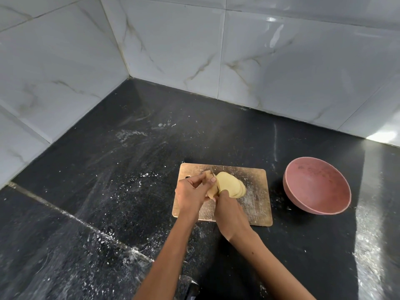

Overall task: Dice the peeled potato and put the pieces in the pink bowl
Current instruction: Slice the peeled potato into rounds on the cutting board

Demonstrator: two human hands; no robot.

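Slicing underway: left hand (191, 191) grips uncut potato end (211, 187) on cutting board (255, 204); right hand (230, 211) curled round knife (212, 170). Slices (231, 186) fanned, undiced. Pink bowl (318, 187) on surface, no pieces inside.

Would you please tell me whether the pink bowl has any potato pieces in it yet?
Empty of potato. The pink bowl shows only its bare inside, while the potato slices all still lie on the cutting board.

Pale yellow peeled potato (229, 187), partly cut into thin overlapping slices, lying on the board. Empty pink bowl (317, 188) well right, upright.
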